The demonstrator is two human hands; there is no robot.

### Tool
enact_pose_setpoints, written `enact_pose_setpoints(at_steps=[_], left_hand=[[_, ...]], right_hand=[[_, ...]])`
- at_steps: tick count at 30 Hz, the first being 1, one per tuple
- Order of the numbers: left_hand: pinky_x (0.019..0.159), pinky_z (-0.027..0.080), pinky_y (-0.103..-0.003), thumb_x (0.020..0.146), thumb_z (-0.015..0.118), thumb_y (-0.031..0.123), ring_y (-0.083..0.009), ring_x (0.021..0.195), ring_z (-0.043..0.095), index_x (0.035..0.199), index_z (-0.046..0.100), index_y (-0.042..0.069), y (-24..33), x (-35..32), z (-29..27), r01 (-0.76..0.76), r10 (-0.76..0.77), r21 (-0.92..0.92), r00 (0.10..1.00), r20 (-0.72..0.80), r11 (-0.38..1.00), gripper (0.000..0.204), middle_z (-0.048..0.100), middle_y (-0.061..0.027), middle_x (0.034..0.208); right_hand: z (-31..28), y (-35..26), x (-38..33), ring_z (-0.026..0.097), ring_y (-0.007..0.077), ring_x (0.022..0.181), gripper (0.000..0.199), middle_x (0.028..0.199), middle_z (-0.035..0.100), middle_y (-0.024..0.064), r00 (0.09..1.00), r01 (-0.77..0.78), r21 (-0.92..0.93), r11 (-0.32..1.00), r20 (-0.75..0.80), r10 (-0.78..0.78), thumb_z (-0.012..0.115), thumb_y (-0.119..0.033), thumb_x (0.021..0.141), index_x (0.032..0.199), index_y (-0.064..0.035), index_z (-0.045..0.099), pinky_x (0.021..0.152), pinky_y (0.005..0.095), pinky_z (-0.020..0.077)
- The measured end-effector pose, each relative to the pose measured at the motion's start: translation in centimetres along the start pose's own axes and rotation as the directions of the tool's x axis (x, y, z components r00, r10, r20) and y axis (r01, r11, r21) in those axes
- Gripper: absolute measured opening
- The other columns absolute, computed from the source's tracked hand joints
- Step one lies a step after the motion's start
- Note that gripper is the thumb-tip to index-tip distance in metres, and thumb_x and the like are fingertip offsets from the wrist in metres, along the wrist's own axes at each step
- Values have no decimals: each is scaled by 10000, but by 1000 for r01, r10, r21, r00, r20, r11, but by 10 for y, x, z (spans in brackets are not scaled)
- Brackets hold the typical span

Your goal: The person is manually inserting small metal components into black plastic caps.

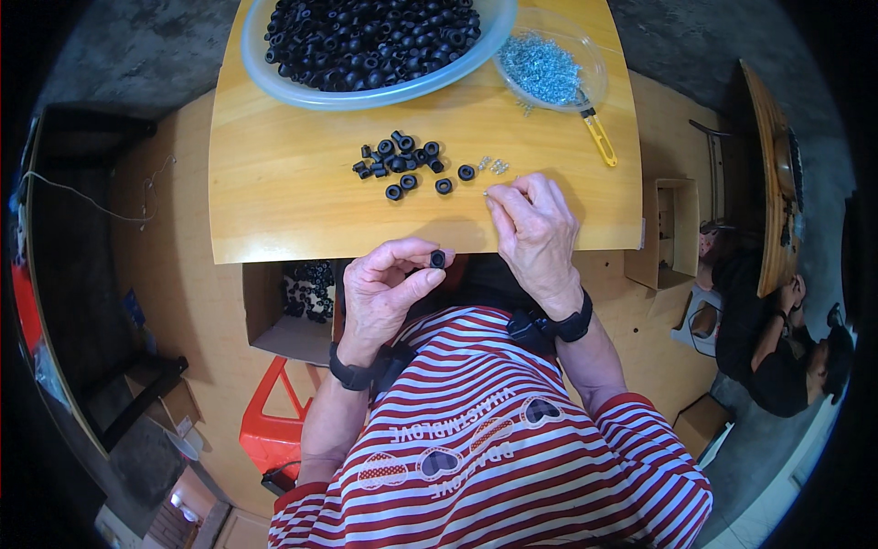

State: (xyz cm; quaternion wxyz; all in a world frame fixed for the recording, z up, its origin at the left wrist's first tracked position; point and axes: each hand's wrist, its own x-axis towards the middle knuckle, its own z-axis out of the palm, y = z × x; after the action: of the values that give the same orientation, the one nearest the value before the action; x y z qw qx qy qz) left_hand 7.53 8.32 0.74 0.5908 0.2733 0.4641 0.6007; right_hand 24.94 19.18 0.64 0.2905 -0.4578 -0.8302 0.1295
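Note:
Between the thumb and fingertips of my left hand point(382, 285) is a small black plastic cap point(438, 259), its hollow end facing up, just off the table's front edge. My right hand point(535, 218) pinches a tiny light-coloured piece at its thumb and fingertip, low over the tabletop; its kind is too small to tell. Just beyond those fingers lie a few small shiny metal-like pieces point(494, 166). To their left sits a loose heap of black caps point(399, 161), with several single ones nearer me.
A large translucent basin point(384, 98) full of black parts stands at the table's back. Beside it, a clear round tub point(598, 80) holds small bluish pieces, and a yellow-handled tool point(599, 137) lies against it. Below are a cardboard box point(291, 340) and red stool point(263, 430). Another person point(777, 339) sits right.

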Motion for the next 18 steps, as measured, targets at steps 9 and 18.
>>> enact_pose_setpoints(at_steps=[9, 18], left_hand=[[845, 521, -274, 810, 700, -91, -137, 891, 652, 1062, 658, -26, 0, -1, -1, -66, 67, 71, 998, -9, 995, 263, 695, -93, 978], [783, 500, -250, 775, 749, -53, -132, 868, 631, 1017, 675, -29, 5, -4, -2, -204, 202, 477, 978, 56, 855, 254, 669, -86, 960]], right_hand=[[-23, -31, -8, 644, 122, 738, 76, 839, 640, 61, 904, -402, 692, 600, 403, 141, 671, 8, 847, 921, 3, 658, 631, 243, 512], [-26, -32, -8, 619, 56, 697, 91, 794, 652, 17, 786, -587, 688, 427, 611, 97, 692, -43, 862, 942, 1, 686, 611, 201, 491]])
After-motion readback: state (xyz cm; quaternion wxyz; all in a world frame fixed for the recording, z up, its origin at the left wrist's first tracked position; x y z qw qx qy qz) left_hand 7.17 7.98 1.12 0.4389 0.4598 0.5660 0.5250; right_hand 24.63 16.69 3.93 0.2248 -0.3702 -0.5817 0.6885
